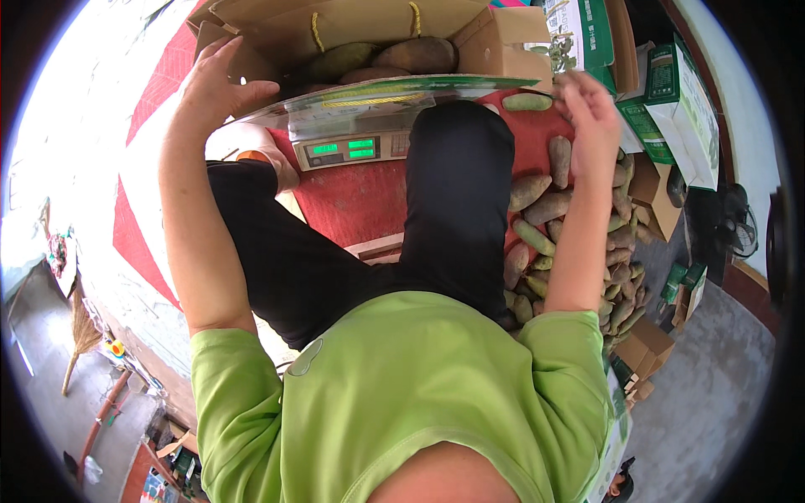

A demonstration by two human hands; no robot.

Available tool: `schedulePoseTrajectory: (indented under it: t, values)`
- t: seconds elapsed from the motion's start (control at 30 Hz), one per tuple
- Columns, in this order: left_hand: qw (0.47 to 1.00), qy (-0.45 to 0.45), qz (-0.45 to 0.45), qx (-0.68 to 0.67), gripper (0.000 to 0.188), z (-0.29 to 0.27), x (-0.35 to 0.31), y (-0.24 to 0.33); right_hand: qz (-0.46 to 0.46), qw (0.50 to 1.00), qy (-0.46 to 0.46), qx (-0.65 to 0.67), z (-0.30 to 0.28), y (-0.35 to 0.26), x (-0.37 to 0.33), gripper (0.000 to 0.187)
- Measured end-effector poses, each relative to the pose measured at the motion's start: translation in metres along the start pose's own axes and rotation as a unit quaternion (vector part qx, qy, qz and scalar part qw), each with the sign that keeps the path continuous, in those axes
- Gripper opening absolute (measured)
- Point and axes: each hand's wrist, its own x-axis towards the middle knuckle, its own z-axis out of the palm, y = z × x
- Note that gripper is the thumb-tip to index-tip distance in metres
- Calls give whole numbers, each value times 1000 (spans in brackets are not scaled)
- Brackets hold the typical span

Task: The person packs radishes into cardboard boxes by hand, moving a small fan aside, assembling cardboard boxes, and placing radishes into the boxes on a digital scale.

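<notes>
An open cardboard carton (356,25) with yellow rope handles stands in front of me, on or against a digital scale (352,151) with lit green displays. Inside lie several large, long root vegetables (417,55), green to brown and soil-stained; their exact kind is unclear. My left hand (216,88) rests against the carton's left end flap, fingers stretched out and thumb spread over the edge. Beside the right end flap (524,50) is my right hand (591,117), its fingers loosely bent and apart, with nothing visible in them.
A pile of similar root vegetables (616,268) spreads to my right beside a red surface (352,205). Green and white cartons (679,117) stand at the far right, near a black fan (738,222). A straw broom (82,331) is at the left.
</notes>
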Motion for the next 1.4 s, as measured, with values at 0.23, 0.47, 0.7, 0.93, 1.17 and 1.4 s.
schedulePoseTrajectory:
  t: [0.23, 0.47, 0.7, 0.93, 1.17, 1.4]
  values:
    - [999, 28, 15, -5, 73, 0, 6, -10, 201, 977, 7, -68, -46, 146, -95, 23]
    - [998, 39, 36, -38, 63, 9, 15, -30, 94, 979, -35, -177, -51, 287, -193, 25]
    - [998, -41, -10, -47, 57, 8, 24, -16, 280, 945, -131, -103, -39, 354, -220, 28]
    - [1000, -23, -13, 6, 59, 2, 14, -36, 283, 891, -193, -298, -33, 237, -194, 28]
    - [998, -47, -39, -5, 60, 7, 22, -33, 270, 889, -51, -367, -79, 252, -199, 27]
    - [999, -27, -20, 11, 60, 6, 22, -34, 373, 797, 66, -471, -151, 251, -213, 34]
